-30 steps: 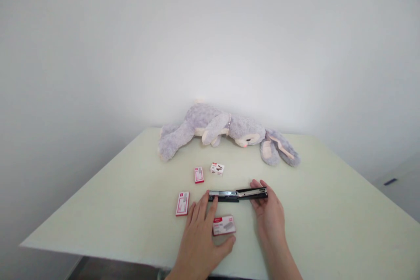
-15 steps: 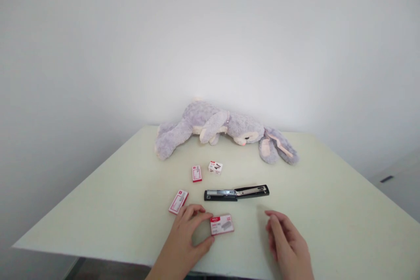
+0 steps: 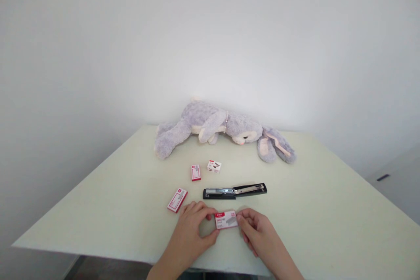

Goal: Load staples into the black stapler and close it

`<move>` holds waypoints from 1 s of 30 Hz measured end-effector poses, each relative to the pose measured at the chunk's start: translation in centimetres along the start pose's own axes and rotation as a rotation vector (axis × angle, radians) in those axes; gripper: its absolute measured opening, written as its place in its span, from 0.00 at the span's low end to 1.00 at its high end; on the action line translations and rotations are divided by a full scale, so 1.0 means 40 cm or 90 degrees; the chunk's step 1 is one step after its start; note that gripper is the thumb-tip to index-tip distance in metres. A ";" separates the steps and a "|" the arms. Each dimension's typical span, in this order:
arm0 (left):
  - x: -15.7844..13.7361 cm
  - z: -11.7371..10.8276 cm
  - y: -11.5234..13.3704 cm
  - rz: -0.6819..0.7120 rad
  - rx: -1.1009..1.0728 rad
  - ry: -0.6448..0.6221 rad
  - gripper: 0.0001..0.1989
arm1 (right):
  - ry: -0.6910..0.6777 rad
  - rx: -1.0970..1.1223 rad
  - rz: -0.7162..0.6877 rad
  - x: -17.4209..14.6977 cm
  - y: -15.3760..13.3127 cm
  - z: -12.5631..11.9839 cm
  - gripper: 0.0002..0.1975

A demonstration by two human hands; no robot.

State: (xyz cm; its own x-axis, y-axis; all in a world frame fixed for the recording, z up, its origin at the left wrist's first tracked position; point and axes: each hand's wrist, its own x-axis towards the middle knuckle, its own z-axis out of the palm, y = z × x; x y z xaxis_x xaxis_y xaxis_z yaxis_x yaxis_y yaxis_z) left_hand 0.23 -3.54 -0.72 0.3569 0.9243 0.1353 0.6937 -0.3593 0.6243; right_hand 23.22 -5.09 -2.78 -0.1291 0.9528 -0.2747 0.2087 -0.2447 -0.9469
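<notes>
When read from the nine o'clock side: first a flat red-and-white box, loose on the pale green table, untouched. Just toward three o'clock of it, left hand, closed in a pinch on the left end of the staple box, thumb nearer the body and fingers on the far side. At twelve o'clock of that hand, well apart from it, a small red box and a small white box, near each other. Staple box itself at six o'clock of the table, near the front edge; lifted or resting, cannot tell. At its twelve o'clock, near but not touching, black stapler, folded open flat, metal channel showing. Right hand closed on the box's right end, fingertips on it. Far off at twelve o'clock, grey plush rabbit, lying along the wall.

Step in hand, by judgement: getting the staple box open, held at both ends. Next move calls for steadying one end and easing the other open gently, level, so that nothing spills.
</notes>
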 end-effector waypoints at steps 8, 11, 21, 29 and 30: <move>0.005 -0.011 -0.004 -0.003 -0.034 -0.004 0.18 | 0.004 -0.041 -0.033 0.033 -0.016 0.030 0.21; 0.008 -0.014 -0.016 -0.011 -0.058 -0.002 0.18 | 0.009 -0.057 -0.025 0.039 -0.019 0.031 0.20; -0.007 -0.038 -0.059 -0.016 -0.079 0.016 0.18 | 0.018 -0.026 0.029 0.020 -0.007 -0.004 0.23; -0.019 -0.018 -0.064 0.000 0.016 0.065 0.38 | 0.074 -0.019 0.003 0.011 -0.007 -0.005 0.24; -0.018 -0.016 -0.065 0.000 0.024 0.067 0.37 | 0.071 -0.027 -0.004 0.014 -0.008 -0.004 0.23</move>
State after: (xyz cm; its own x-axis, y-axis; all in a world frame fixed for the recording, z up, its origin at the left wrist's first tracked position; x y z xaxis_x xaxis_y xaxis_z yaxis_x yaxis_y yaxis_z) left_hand -2.22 -3.21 -1.94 0.2911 0.9318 0.2166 0.7171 -0.3624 0.5953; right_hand 23.22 -4.46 -2.61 -0.0230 0.9690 -0.2461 0.2491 -0.2329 -0.9401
